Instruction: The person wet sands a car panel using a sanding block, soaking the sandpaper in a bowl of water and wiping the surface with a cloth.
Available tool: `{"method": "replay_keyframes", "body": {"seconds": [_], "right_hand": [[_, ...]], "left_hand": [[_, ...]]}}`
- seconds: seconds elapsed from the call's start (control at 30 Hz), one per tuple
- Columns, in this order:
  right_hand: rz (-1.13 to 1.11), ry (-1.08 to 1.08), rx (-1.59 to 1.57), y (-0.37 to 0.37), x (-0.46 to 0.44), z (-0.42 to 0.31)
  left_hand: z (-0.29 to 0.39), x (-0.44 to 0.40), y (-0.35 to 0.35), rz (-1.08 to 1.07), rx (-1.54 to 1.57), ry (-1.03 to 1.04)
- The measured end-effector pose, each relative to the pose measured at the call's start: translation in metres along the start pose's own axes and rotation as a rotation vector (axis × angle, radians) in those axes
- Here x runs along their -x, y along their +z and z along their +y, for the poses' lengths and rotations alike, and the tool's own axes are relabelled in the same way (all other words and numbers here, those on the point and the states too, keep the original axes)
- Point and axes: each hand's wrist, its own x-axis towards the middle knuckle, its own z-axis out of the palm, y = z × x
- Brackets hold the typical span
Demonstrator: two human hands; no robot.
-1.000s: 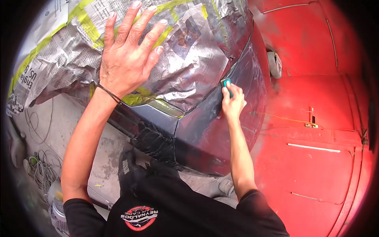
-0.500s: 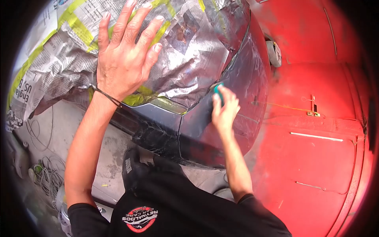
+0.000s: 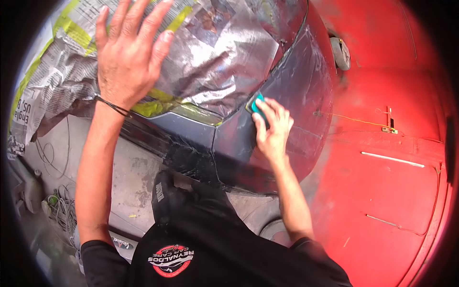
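My left hand [image 3: 126, 67] lies with fingers spread over the crumpled newspaper [image 3: 229, 57] masking the car, a dark cord around its wrist. My right hand [image 3: 273, 126] grips a small teal sanding block [image 3: 257, 103] with a yellowish edge. The block rests against the dark grey car panel [image 3: 291, 105], beside the seam where the newspaper ends. Whitish smears mark this panel. Yellow-green masking tape [image 3: 205, 113] runs along the paper's lower border. The block's underside is hidden.
A red surface [image 3: 382, 191] with thin strips and a cord fills the right side. Coiled cables [image 3: 62, 210] lie on the grey floor [image 3: 136, 186] at lower left. A round grey object [image 3: 277, 232] is by my right elbow. The car's lower bumper [image 3: 191, 162] is just ahead of my legs.
The view has shifted a little. Along the panel's seam, my right hand and the block have moved slightly toward me. My left hand has shifted left over the newspaper.
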Motion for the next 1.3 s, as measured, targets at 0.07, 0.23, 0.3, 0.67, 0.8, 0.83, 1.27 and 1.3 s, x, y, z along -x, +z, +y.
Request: {"method": "replay_keyframes", "body": {"seconds": [0.07, 0.23, 0.3, 0.67, 0.8, 0.83, 1.27, 1.3], "right_hand": [[-0.034, -0.103, -0.079, -0.002, -0.008, 0.032], [-0.068, -0.223, -0.114, -0.030, 0.046, 0.130], [-0.055, -0.287, -0.165, -0.027, 0.054, 0.153], [-0.066, -0.441, -0.240, -0.035, 0.067, 0.222], [-0.006, -0.400, -0.238, -0.044, 0.099, 0.257], [0.015, -0.441, -0.254, -0.035, 0.083, 0.236], [0.086, -0.093, -0.172, -0.063, 0.189, 0.325], [0.093, -0.049, -0.176, -0.065, 0.201, 0.349]], "left_hand": [[0.003, 0.002, -0.001, -0.012, -0.004, -0.013], [0.014, -0.004, -0.008, -0.105, -0.113, -0.051], [0.026, -0.007, -0.008, -0.109, -0.164, -0.062], [-0.013, 0.003, 0.026, 0.043, -0.199, 0.126], [-0.016, 0.005, 0.030, 0.035, -0.239, 0.109], [-0.016, 0.005, 0.031, 0.037, -0.251, 0.116], [0.245, 0.095, -0.008, -0.169, -0.036, -0.134], [0.282, 0.109, -0.010, -0.225, 0.017, -0.187]]}}
